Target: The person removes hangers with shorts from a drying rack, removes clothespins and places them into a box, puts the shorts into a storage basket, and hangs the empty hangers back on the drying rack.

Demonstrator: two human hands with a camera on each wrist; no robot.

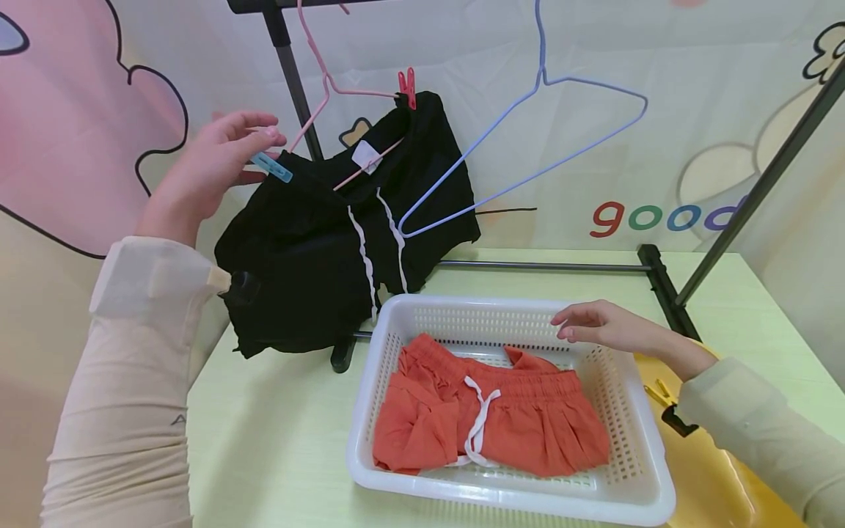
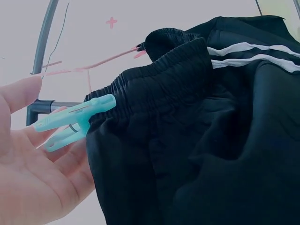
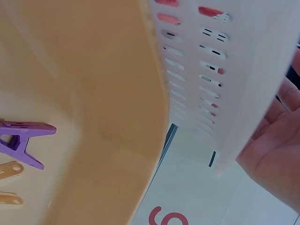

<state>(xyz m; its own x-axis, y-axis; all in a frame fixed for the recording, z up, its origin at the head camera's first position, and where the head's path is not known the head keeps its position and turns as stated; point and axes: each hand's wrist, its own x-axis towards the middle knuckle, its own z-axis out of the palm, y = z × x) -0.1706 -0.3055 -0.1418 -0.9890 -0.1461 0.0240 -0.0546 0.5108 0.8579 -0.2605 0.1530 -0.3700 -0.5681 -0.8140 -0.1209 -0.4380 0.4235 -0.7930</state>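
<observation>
My left hand is at the left end of the waistband of black shorts with white drawstrings. A light-blue clothespin is clipped there over the waistband and the pink hanger. In the left wrist view the thumb stands apart from the clothespin, while the fingers lie behind it. A red clothespin holds the waistband's other end. My right hand, fingers loosely bent, hovers over the back right of a white basket, holding nothing. Red-orange shorts with a white drawstring lie inside.
A blue hanger hangs bare beside the black shorts. The black rack's post and foot stand to the right. Beside the basket is a yellow tub, with a purple clothespin and yellow clothespins in it.
</observation>
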